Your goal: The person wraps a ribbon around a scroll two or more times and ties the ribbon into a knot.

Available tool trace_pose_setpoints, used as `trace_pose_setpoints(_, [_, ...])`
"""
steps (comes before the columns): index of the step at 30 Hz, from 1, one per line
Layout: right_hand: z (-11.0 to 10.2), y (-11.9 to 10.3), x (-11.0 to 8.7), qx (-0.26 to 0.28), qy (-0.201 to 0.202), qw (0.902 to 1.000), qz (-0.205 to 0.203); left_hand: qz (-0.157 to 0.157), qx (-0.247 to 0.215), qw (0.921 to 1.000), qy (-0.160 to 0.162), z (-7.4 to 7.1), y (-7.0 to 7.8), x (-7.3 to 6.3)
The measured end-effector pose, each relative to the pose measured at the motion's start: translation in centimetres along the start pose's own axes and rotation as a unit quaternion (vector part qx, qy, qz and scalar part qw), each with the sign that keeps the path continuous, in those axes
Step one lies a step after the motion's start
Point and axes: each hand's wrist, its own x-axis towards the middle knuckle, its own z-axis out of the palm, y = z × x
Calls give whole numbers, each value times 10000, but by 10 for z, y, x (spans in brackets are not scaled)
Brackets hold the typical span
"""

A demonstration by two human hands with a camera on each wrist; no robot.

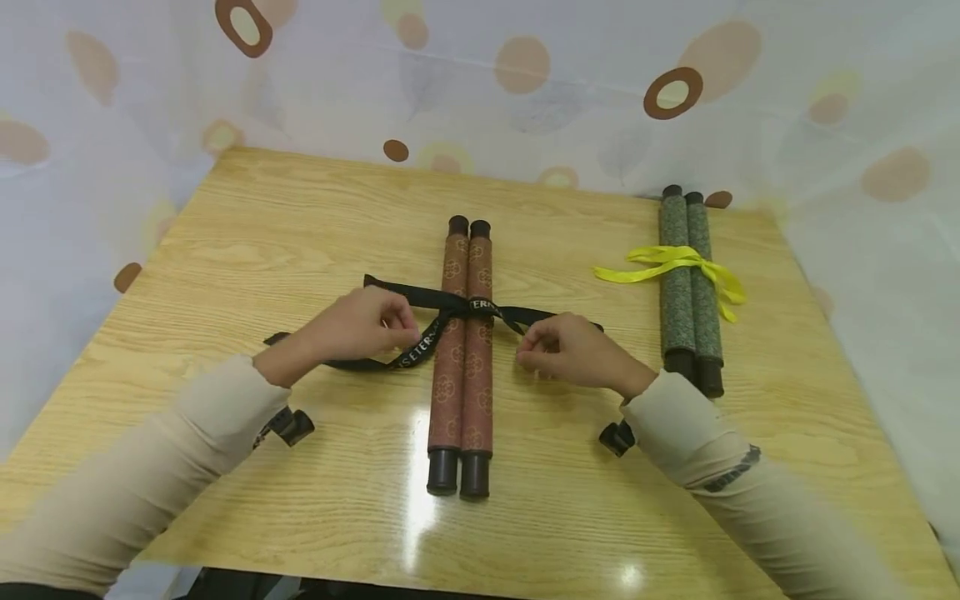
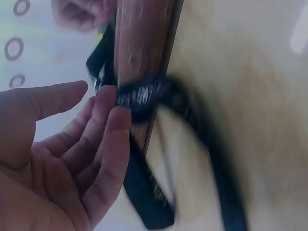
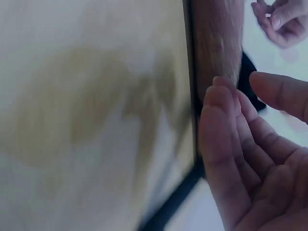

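A reddish-brown patterned scroll (image 1: 447, 392) with two dark-ended rolls lies lengthwise on the table. A black ribbon (image 1: 412, 293) with white lettering crosses its middle, tied there, with loose ends spreading to both sides. Just left of the scroll, my left hand (image 1: 363, 321) hovers by a ribbon tail; in the left wrist view its thumb stands apart from the bent fingers (image 2: 118, 139), nothing between them. To the scroll's right, my right hand (image 1: 576, 350) is close to the other ribbon end. The right wrist view shows its thumb likewise apart from the fingers (image 3: 219, 130), holding nothing.
At the right of the wooden table (image 1: 300, 225) lies a grey-green scroll (image 1: 678, 308), tied with a yellow ribbon (image 1: 663, 258). A white cloth (image 1: 465, 100) with brown and yellow spots hangs behind the table. Small black cameras (image 1: 292, 426) sit below the wrists.
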Motion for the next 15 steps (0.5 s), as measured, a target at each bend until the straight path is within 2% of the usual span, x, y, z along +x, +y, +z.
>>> trace_pose_setpoints(3, [15,-6,6,437,-99,9989,118,-243,-238,9979,-555,17,4,0])
trace_pose_setpoints(5, [24,-8,10,826,-125,9960,313,-462,-262,9959,-735,26,5,0])
trace_pose_setpoints(8, [35,-12,16,1312,-95,9889,696,-696,-371,9940,-759,35,3,3])
trace_pose_setpoints(11, [44,-15,20,1587,-1,9827,959,-743,-717,9924,-667,41,0,6])
trace_pose_setpoints(15, [49,-18,23,1447,172,9854,880,-671,-1431,9856,-608,45,-5,13])
